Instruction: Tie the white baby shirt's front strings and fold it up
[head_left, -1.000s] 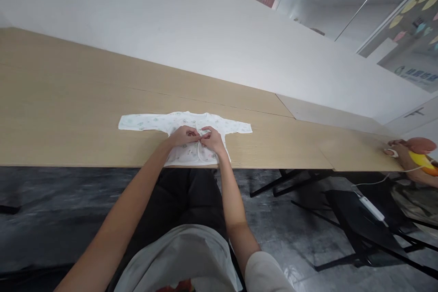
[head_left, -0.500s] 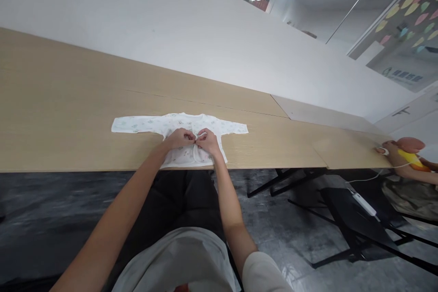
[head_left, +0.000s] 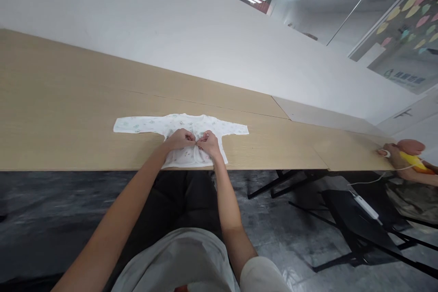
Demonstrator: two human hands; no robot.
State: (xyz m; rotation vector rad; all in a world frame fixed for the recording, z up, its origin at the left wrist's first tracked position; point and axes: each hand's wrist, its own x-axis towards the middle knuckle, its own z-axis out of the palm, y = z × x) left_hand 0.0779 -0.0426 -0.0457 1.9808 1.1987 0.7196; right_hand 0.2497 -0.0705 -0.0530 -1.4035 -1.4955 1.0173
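A small white baby shirt (head_left: pixel 183 122) with a scattered print lies flat on the wooden table, its sleeves spread to both sides. Over its front opening, my left hand (head_left: pixel 181 139) pinches the fabric edge from the left. My right hand (head_left: pixel 208 143) pinches the same front from the right, its fingertips meeting those of the left hand at the middle. Whatever fastening lies between the fingertips is too small and covered to make out. The shirt's hem rests close to the table's near edge.
The long wooden table (head_left: pixel 68 100) runs along a white wall (head_left: pixel 137 18). At the far right sits another person (head_left: pixel 410 164) with an arm on the table. A black folding chair (head_left: pixel 359 223) with a white power strip (head_left: pixel 366 205) on it stands at the right.
Both hands stay pinched at the shirt's front, with only slight finger movement. The whole view has shifted a little.
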